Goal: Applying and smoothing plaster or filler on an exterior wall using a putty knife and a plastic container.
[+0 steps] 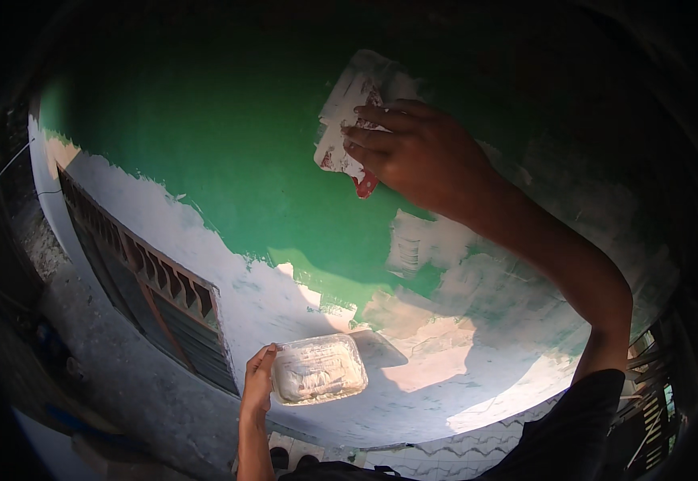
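The likeliest trouble is at the spreader [339, 120], flat against the green wall [244, 152] at 12 o'clock: its face is thickly smeared with white paste, so the fingers resting on it could slide, and uneven pressure from the outstretched arm could dig in an edge and leave ridges like those in the white coat [453, 248] towards 5 o'clock. A second risk is the clear tray [361, 373] between 6 and 7 o'clock; it is held by one end only, so the weight of the white paste [317, 375] inside could twist it down at its far end and let some spill. As for the grip, the right hand [425, 148], at 1 o'clock, has its fingers slightly spread and bent over the spreader, which lies at 10 o'clock from that hand and directly beneath the fingertips; the thumb is hidden, so how firmly it clamps cannot be told. The left hand [257, 381], at 7 o'clock, is closed in a pinch on the tray's near end, with the tray reaching out towards 3 o'clock from it. The barred window [164, 293] sits between 8 and 9 o'clock, well apart from the spreader.
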`<state>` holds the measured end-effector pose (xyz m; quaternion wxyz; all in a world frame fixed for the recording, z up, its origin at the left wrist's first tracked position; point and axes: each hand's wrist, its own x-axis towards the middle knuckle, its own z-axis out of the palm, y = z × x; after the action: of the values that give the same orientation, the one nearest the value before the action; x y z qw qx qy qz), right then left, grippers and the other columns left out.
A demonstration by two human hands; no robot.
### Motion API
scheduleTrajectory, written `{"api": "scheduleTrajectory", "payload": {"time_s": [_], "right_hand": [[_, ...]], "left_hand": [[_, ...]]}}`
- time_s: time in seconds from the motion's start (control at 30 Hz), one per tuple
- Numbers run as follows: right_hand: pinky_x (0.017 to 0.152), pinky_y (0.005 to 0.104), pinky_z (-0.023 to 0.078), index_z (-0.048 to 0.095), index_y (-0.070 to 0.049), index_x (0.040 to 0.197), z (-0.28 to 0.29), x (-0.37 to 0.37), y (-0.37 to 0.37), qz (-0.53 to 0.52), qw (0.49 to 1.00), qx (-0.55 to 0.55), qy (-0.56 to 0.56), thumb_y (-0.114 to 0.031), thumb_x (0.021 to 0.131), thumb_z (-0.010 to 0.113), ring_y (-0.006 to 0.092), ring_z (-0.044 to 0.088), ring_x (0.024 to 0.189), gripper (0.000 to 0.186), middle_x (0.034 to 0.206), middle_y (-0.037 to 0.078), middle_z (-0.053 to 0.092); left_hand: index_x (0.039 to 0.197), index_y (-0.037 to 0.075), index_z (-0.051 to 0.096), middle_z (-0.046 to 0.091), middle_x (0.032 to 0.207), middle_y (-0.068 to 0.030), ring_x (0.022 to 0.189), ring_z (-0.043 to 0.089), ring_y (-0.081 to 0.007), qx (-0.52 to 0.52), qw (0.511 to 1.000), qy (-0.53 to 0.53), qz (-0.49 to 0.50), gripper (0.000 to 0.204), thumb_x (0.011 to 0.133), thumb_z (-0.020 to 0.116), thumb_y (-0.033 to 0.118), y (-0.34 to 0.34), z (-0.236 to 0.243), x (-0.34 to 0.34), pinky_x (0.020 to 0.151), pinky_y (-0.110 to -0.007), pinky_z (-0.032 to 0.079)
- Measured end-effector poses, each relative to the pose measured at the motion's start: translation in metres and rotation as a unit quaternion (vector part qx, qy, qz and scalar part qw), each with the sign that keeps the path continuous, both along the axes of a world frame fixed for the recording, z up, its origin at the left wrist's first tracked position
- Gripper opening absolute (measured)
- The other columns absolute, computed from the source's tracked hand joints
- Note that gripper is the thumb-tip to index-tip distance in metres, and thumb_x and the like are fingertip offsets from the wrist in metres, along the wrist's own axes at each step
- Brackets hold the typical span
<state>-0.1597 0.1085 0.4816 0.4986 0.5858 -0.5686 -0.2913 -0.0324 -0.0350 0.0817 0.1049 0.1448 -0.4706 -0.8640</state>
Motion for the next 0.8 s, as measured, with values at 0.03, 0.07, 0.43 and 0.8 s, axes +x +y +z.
{"api": "scheduleTrajectory", "payload": {"time_s": [0.03,0.07,0.43,0.8], "right_hand": [[0.09,0.0341,0.052,0.075,-0.011,0.074,-0.002,-0.014,-0.014,0.027,0.999,-0.001,0.026,-0.025,0.074,0.073,0.0176,0.065,0.105,0.014,0.097,0.0,0.071],[0.09,0.0341,0.052,0.075,-0.011,0.074,-0.005,-0.023,-0.022,0.028,0.999,-0.001,0.027,-0.025,0.074,0.073,0.0176,0.065,0.105,0.014,0.097,0.0,0.071],[0.096,0.0344,0.049,0.075,-0.007,0.074,-0.025,0.006,0.06,-0.179,0.983,-0.002,0.035,-0.008,0.07,0.069,0.0221,0.063,0.109,0.007,0.102,0.01,0.072],[0.1,0.0368,0.049,0.071,-0.009,0.109,-0.004,0.031,0.131,-0.17,0.983,-0.029,-0.063,-0.02,0.077,0.072,0.0187,0.059,0.12,0.034,0.123,0.003,0.066]], "left_hand": [[0.098,0.004,0.071,0.066,0.085,0.0008,0.075,0.057,-0.007,-0.001,1.0,0.001,0.0,0.031,0.102,0.054,0.031,0.001,-0.002,0.0,0.067,-0.024,0.045],[0.098,0.005,0.071,0.067,0.085,0.0007,0.075,0.057,-0.0072,0.0,1.0,0.0,0.004,0.031,0.102,0.054,0.031,0.002,-0.006,0.001,0.068,-0.024,0.045],[0.1,0.003,0.069,0.067,0.088,-0.0013,0.079,0.06,-0.0093,0.001,1.0,0.001,-0.01,0.032,0.102,0.054,0.031,0.006,-0.004,-0.007,0.072,-0.025,0.046],[0.1,0.003,0.069,0.067,0.089,-0.0007,0.078,0.059,-0.0087,-0.009,0.999,-0.015,-0.035,0.031,0.102,0.054,0.031,0.014,-0.01,-0.007,0.07,-0.025,0.047]]}}
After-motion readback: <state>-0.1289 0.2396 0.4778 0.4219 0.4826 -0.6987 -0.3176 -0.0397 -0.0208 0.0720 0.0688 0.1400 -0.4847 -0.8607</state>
